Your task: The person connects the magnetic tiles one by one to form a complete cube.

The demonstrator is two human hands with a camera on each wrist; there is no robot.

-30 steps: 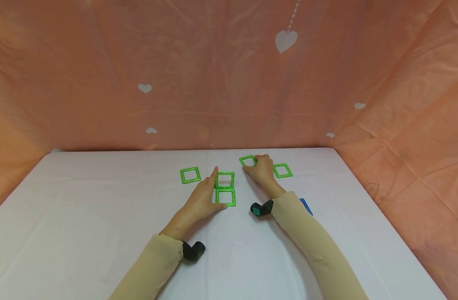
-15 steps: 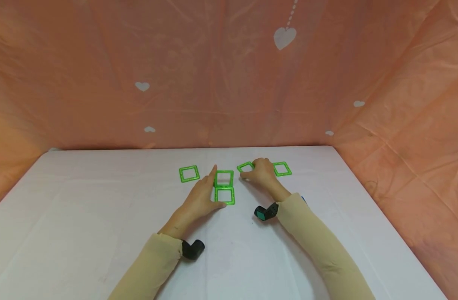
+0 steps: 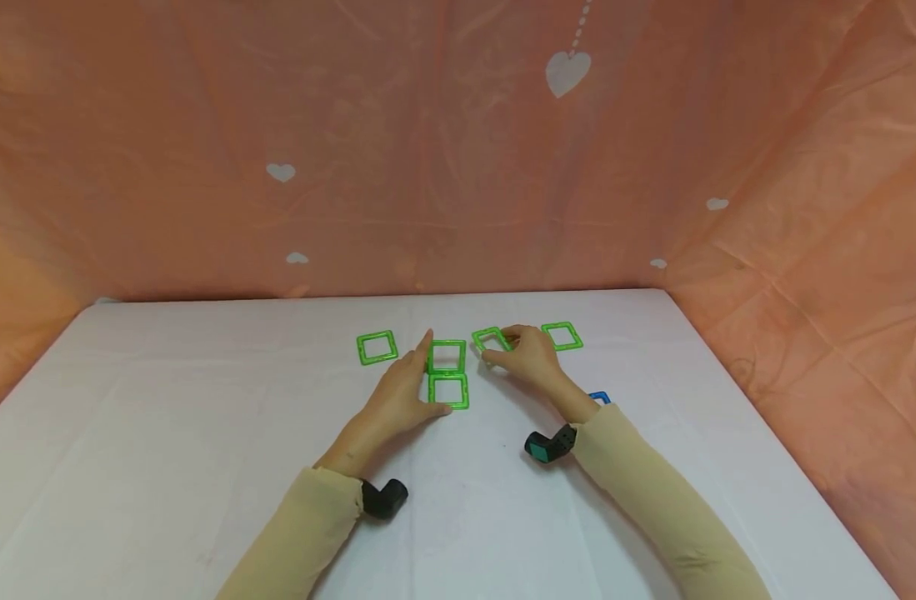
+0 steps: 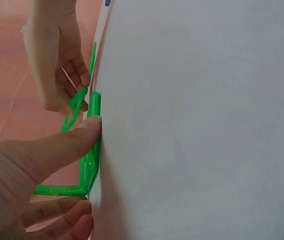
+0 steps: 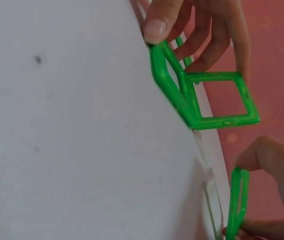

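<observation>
- Change: the right hand (image 3: pixel 528 357) has drawn its two green square frames (image 5: pixel 190 95) lower in the picture; the left hand (image 3: pixel 397 397) keeps its place. Judged handling of the right set unfinished, the left set being steadied.
- Right set: centre of the head view; glossy, edges meeting at an angle; thumb and fingers pinch it.
- Left set: two joined green frames (image 3: pixel 447 374) just beside, one apparently upright, clamped between thumb and fingers.
- Outward: loose green frames at upper left (image 3: pixel 378 360) and upper right (image 3: pixel 567 347) of the hands; blue piece (image 3: pixel 600 395) partly behind the right sleeve (image 3: pixel 668 500).
</observation>
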